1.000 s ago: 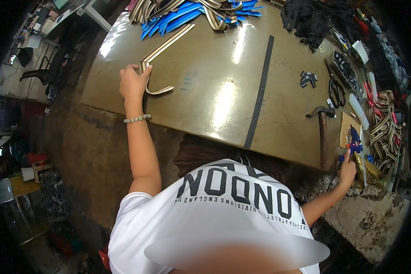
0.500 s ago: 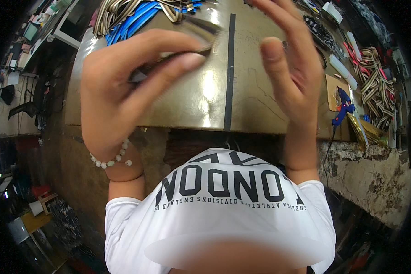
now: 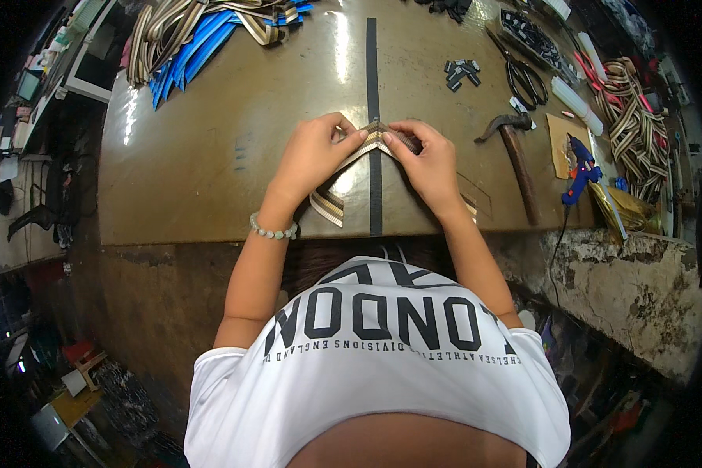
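Observation:
Both my hands meet over the middle of a brown worktable [image 3: 210, 156]. My left hand [image 3: 313, 156] and my right hand [image 3: 427, 165] each pinch a striped tan webbing strap [image 3: 329, 205] that is folded into a peak between my fingertips. The strap's two ends slant down toward the table's near edge, one under each hand. The fold lies right over a black strip [image 3: 371, 70] that runs straight across the table. A pale bead bracelet [image 3: 273, 229] circles my left wrist.
A hammer [image 3: 515, 152] lies right of my right hand, and a blue glue gun [image 3: 579, 168] beyond it. Black scissors [image 3: 525, 78] and small black buckles [image 3: 460, 72] lie farther back. Piles of striped and blue straps [image 3: 187, 39] fill the far left, more straps [image 3: 632, 129] the right.
My hands were close to the camera half a second ago; now both are down on the table, pinching the folded strap. A second ago my right hand was by the glue gun.

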Available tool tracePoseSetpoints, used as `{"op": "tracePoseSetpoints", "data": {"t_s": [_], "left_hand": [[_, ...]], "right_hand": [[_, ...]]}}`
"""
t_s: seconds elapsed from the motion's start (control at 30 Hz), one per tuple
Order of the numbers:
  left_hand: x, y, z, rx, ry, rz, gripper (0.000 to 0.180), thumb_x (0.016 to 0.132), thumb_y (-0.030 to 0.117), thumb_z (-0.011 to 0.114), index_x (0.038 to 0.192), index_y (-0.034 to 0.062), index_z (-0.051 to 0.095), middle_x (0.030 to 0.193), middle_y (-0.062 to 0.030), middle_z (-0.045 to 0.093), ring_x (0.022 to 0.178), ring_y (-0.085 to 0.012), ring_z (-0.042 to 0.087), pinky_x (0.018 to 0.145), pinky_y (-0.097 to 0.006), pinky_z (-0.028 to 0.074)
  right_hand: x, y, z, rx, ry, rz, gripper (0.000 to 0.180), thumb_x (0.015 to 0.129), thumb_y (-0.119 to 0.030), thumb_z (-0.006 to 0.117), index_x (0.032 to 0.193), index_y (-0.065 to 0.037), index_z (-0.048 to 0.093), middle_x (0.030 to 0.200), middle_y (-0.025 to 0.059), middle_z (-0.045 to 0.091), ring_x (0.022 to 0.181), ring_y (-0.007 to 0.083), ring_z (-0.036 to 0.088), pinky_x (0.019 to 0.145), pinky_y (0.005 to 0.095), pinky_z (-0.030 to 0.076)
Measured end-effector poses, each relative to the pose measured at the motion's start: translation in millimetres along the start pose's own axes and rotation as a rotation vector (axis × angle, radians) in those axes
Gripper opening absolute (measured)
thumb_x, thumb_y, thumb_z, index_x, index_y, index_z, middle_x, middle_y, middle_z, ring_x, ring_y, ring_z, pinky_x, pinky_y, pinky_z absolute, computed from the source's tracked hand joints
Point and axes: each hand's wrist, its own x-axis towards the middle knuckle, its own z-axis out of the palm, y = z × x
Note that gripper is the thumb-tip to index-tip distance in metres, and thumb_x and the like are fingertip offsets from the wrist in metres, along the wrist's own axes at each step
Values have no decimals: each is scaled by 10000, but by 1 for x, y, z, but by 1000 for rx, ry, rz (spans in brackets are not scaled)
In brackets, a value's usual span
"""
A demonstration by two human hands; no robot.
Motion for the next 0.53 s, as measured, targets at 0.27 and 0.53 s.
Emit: {"op": "tracePoseSetpoints", "data": {"t_s": [0.27, 0.53], "left_hand": [[3, -2, 1, -9, 8, -47, 358, 819, 369, 734, 867, 15, 713, 692, -179, 642, 643, -301, 646, 610, -381, 484], [1, -7, 11, 75, 95, 0, 381, 812, 399, 749, 838, 22, 701, 622, -120, 600, 554, -211, 564, 546, -339, 434]], "right_hand": [[3, -2, 2, -68, -26, 5, 211, 859, -170, 716, 987, -3, 704, 965, 174, 688, 881, 333, 670, 779, 372, 519], [0, -2, 6, -225, -13, -82, 195, 867, -175, 704, 997, -30, 702, 982, 169, 678, 880, 342, 666, 771, 412, 521]]}}
